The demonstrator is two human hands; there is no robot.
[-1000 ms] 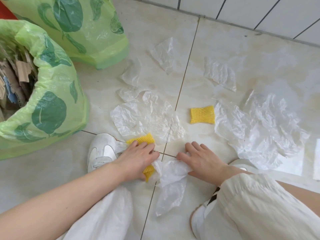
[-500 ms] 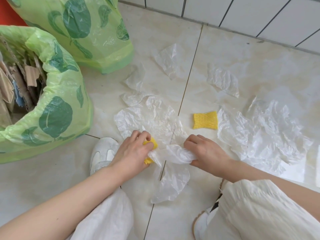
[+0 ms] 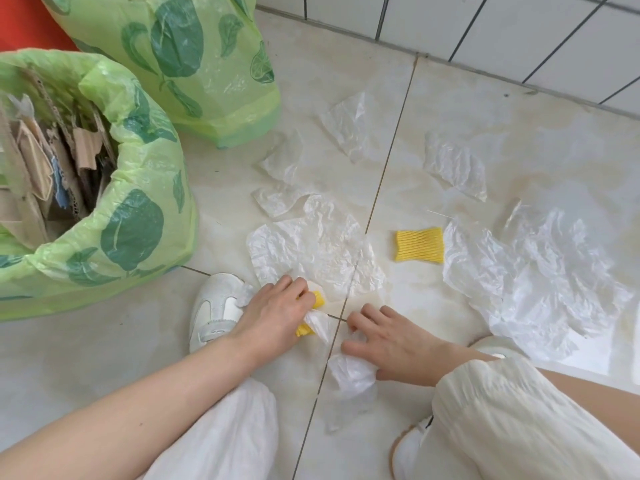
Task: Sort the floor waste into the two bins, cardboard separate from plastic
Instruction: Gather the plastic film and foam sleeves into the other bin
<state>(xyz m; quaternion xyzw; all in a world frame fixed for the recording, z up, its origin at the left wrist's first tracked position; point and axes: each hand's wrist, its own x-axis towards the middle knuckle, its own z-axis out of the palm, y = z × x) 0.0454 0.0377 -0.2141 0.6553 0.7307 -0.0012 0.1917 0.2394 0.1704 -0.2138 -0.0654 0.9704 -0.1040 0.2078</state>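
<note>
Item: floor-waste sort, plastic stage, person crouched over the litter. Left hand (image 3: 277,311) lay closed over a yellow foam net (image 3: 317,301) together with a twist of clear film (image 3: 317,322), both gathered under the fingers beside a white shoe (image 3: 214,306). Right hand (image 3: 391,341) rested palm-down, fingers spread, pinning a second crumpled film piece (image 3: 349,372) to the floor; whether it truly gripped that piece could not be told. Loose stock remaining: a large crinkled sheet (image 3: 311,251) just beyond the left hand, another yellow net (image 3: 419,245) lying apart to the right, a wide drift of film (image 3: 540,271) at far right, and smaller scraps (image 3: 349,128) nearer the wall. Near bin (image 3: 131,237), green leaf-print liner, held cardboard pieces; the far bin (image 3: 194,64), same liner, stood behind it, contents not visible. Risks, as judged: film is light and slippery, so a bundle grabbed in haste could shed pieces on the lift; the cardboard bin stood nearest the left hand, so the handful could be dropped in the wrong one; film underfoot could slide on the smooth floor. Surface: glossy pale floor tile (image 3: 450,81) with dark grout lines. Room: white tiled wall (image 3: 485,22) at the top, a red object at the upper left corner.
</note>
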